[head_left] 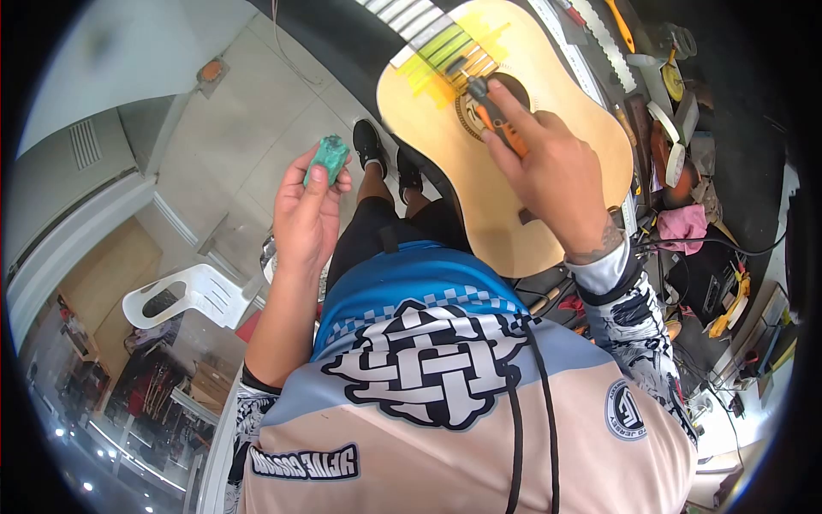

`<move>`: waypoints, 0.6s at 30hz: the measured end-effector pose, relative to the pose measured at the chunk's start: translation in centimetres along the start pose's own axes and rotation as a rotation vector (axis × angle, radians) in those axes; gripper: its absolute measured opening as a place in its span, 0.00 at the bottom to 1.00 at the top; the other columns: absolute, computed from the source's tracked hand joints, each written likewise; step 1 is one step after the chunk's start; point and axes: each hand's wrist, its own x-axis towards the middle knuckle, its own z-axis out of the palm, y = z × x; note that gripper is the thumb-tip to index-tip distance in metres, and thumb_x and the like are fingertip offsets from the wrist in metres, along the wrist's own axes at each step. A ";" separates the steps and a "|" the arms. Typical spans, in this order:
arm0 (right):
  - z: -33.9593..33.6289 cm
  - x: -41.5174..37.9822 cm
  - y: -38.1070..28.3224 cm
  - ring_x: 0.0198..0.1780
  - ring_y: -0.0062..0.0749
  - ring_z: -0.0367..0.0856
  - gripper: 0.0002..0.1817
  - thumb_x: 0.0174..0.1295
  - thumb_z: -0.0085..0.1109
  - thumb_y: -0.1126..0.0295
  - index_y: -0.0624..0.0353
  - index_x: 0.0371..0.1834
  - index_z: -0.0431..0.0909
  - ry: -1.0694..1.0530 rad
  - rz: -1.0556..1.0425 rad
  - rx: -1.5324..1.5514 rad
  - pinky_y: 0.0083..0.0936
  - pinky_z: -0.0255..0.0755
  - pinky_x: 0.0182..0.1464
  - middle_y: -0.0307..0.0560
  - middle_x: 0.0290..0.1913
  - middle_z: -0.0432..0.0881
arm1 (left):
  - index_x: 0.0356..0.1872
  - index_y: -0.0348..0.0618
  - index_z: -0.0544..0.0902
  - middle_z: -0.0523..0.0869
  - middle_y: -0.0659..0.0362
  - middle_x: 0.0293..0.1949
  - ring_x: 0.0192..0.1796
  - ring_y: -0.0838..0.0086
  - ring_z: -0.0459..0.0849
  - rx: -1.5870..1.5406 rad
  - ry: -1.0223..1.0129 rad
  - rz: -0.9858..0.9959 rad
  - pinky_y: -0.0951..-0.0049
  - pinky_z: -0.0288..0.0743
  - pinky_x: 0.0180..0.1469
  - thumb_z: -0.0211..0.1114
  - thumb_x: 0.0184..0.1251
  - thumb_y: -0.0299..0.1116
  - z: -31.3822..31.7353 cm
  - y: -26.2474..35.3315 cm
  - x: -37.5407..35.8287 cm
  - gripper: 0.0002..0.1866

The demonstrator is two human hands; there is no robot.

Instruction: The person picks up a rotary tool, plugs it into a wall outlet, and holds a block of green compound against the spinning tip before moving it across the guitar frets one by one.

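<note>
My left hand [310,210] is raised off to the left, its fingers closed on a green block [330,157] that looks like polishing compound, darkened at the top. An acoustic guitar [514,206] with a pale top lies on the bench to the right. Over its soundhole [507,96], my right hand [552,158] grips an orange and black rotary tool [497,116]. The tool's dark round tip [456,67] overlaps the end of the fretboard [428,34]. Yellow-green strips of tape [424,79] flank that end of the fretboard.
Beyond the guitar, the dark bench holds tape rolls [675,163], a pink cloth [682,224], a glass jar [682,38] and cables. A white plastic chair [184,295] stands at left on the tiled floor [257,111]. My shoes [370,141] are below the guitar's edge.
</note>
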 end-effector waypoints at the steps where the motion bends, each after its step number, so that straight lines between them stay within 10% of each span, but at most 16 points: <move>1: 0.1 0.1 0.4 0.25 0.46 0.83 0.28 0.66 0.64 0.53 0.36 0.71 0.75 0.003 0.001 -0.028 0.40 0.78 0.28 0.51 0.29 0.78 | 0.64 0.34 0.73 0.82 0.46 0.56 0.48 0.71 0.80 -0.008 0.004 -0.001 0.71 0.75 0.55 0.59 0.80 0.35 0.1 -0.1 0.0 0.19; 18: 0.6 -0.2 -0.5 0.23 0.42 0.81 0.29 0.66 0.64 0.54 0.36 0.72 0.74 -0.022 -0.043 -0.027 0.36 0.76 0.25 0.46 0.27 0.76 | 0.64 0.35 0.73 0.83 0.46 0.56 0.48 0.71 0.82 -0.008 -0.001 -0.009 0.70 0.76 0.55 0.61 0.78 0.35 0.7 -0.1 -0.1 0.20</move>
